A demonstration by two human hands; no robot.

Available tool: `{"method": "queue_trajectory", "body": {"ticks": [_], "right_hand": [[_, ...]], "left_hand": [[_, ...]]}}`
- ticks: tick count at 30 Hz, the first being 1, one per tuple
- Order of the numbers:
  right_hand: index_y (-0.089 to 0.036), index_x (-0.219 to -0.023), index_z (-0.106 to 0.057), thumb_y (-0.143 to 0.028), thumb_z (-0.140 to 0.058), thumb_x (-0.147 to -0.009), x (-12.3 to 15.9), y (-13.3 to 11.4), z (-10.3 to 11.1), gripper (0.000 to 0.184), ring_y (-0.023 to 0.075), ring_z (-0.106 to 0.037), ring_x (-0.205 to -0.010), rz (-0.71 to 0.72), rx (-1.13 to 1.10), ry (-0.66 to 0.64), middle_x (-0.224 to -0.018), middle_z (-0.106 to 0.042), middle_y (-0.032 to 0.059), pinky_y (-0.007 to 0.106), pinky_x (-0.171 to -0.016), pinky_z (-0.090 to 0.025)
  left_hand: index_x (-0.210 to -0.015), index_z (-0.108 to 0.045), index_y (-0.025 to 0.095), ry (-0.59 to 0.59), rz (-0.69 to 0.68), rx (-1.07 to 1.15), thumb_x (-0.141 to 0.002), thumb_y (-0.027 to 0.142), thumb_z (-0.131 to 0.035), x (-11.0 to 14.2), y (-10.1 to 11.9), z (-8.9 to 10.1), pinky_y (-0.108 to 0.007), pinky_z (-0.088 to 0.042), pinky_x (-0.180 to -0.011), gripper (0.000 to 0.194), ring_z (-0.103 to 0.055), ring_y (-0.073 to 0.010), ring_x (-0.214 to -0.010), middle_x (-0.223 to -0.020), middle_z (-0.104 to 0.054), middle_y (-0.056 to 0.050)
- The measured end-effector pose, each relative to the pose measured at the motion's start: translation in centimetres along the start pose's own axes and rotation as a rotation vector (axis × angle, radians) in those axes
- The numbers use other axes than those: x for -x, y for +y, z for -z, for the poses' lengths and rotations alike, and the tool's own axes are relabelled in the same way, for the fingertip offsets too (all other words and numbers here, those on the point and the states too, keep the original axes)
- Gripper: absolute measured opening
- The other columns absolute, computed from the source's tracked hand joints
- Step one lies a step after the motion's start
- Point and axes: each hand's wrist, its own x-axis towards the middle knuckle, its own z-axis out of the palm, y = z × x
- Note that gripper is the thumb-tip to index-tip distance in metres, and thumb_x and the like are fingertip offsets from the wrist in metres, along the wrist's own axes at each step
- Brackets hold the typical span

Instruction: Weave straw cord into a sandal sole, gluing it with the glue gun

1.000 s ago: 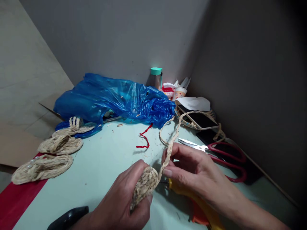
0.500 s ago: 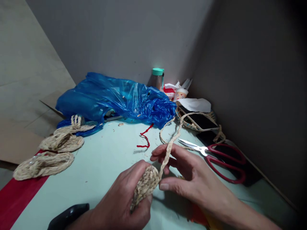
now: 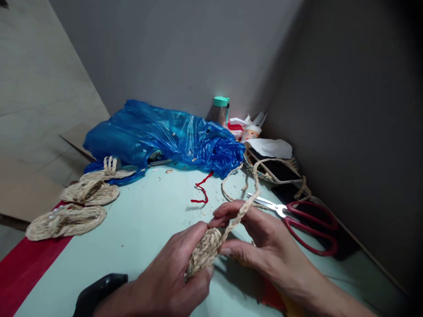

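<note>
My left hand (image 3: 180,268) is closed round a small, thick oval piece of coiled straw braid (image 3: 205,251), hiding much of it. A loose straw braid (image 3: 243,210) rises from its upper right end and loops off to the back right. My right hand (image 3: 256,237) is half curled beside that end, thumb and fingers apart. The braid lies across the front of its fingers. The thumb tip is by the braid's base, and the fingertips reach close to my left hand. Red-handled scissors (image 3: 306,220) lie with blades open just beyond my right hand.
Several woven straw slippers (image 3: 68,221) lie at left, partly on a red strip (image 3: 36,264). A blue plastic bag (image 3: 158,136) spreads along the back wall, near a bottle (image 3: 220,110), a paper cup (image 3: 251,132) and a phone (image 3: 277,169). A black object (image 3: 99,293) is near my left wrist.
The loose braid has swung to the right and leans more. My right thumb and fingers have come closer to the straw piece. The whole view has shifted slightly.
</note>
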Motion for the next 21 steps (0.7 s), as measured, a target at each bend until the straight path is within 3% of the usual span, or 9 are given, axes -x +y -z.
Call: {"method": "queue_trajectory", "body": {"ticks": [5,8,11,13,16,21], "right_hand": [[-0.027,-0.111,-0.066,-0.023,-0.077,-0.087,-0.3,0.1,0.4,0.027,0.0159,-0.067,-0.103,-0.052,-0.042,-0.011,-0.108,-0.071,-0.0008,0.027,-0.094,-0.05],[-0.024,-0.109,-0.066,-0.025,-0.079,-0.085,-0.6,0.2,0.8,0.027,0.0175,-0.067,-0.102,-0.113,-0.162,-0.017,-0.106,-0.071,0.0012,0.029,-0.091,-0.052],[-0.023,-0.108,-0.066,-0.025,-0.082,-0.082,-1.0,0.3,1.3,0.031,0.0175,-0.068,-0.101,-0.151,-0.298,0.0,-0.105,-0.071,0.0017,0.029,-0.088,-0.054],[-0.024,-0.108,-0.067,-0.024,-0.084,-0.081,-1.2,0.5,1.6,0.032,0.0153,-0.068,-0.1,-0.147,-0.328,0.022,-0.106,-0.072,0.0007,0.026,-0.087,-0.054],[-0.026,-0.109,-0.067,-0.022,-0.08,-0.086,-1.4,0.6,1.9,0.026,0.0124,-0.068,-0.102,-0.126,-0.365,0.05,-0.11,-0.073,-0.0006,0.024,-0.09,-0.053],[-0.029,-0.122,-0.066,-0.032,-0.063,-0.1,-1.2,0.0,1.7,0.023,0.0144,-0.06,-0.121,-0.099,-0.286,0.042,-0.129,-0.068,0.0009,0.026,-0.102,-0.046]], "left_hand": [[-0.116,-0.061,0.024,-0.067,0.071,0.106,-0.079,0.022,-0.06,-0.7,1.4,0.6,-0.033,-0.049,-0.093,0.037,-0.063,-0.0259,-0.106,-0.116,-0.071,-0.006],[-0.121,-0.06,0.025,-0.152,0.14,0.449,-0.078,0.027,-0.07,-1.3,1.8,0.9,-0.034,-0.048,-0.095,0.044,-0.061,-0.0251,-0.108,-0.119,-0.069,-0.005],[-0.124,-0.058,0.024,-0.149,0.181,0.772,-0.08,0.041,-0.074,-1.8,1.2,0.9,-0.035,-0.044,-0.1,0.05,-0.057,-0.0241,-0.114,-0.126,-0.064,-0.007],[-0.117,-0.061,0.02,-0.141,0.189,0.832,-0.083,0.05,-0.07,-1.9,0.5,0.8,-0.031,-0.047,-0.085,0.046,-0.06,-0.0213,-0.097,-0.11,-0.066,-0.008],[-0.105,-0.065,0.014,-0.188,0.245,0.847,-0.085,0.05,-0.067,-1.9,0.1,0.5,-0.026,-0.042,-0.061,0.041,-0.055,-0.0154,-0.069,-0.086,-0.064,-0.006],[-0.09,-0.066,0.012,-0.161,0.372,0.863,-0.087,0.04,-0.068,-1.5,0.6,-0.1,-0.024,-0.04,-0.056,0.029,-0.051,-0.0112,-0.06,-0.074,-0.059,-0.003]]}}
